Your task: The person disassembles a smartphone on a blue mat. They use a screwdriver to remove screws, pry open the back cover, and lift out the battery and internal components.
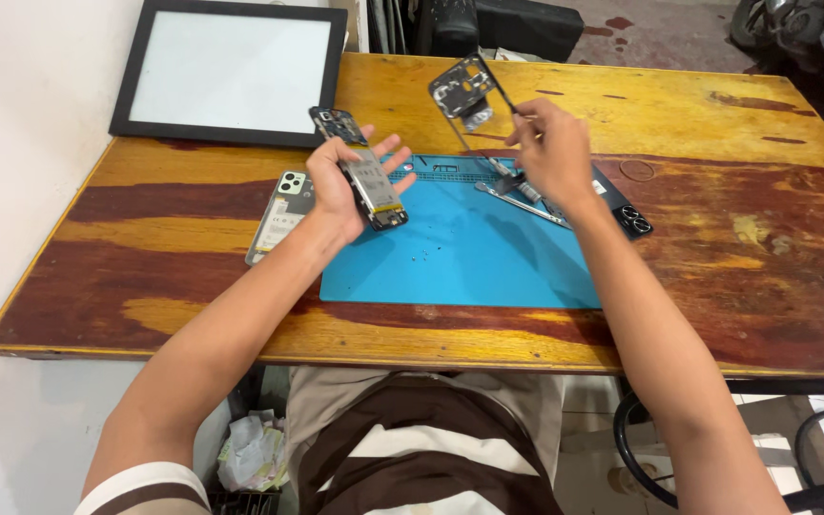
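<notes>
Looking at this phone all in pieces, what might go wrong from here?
The opened phone lies loosely across the left hand, fingers spread rather than closed, so it could slide off onto the blue mat. The right hand lifts the thin plastic frame by one edge; it looks easy to bend or drop. Tiny specks on the mat, perhaps screws, lie loose and might get brushed away by a forearm.
</notes>
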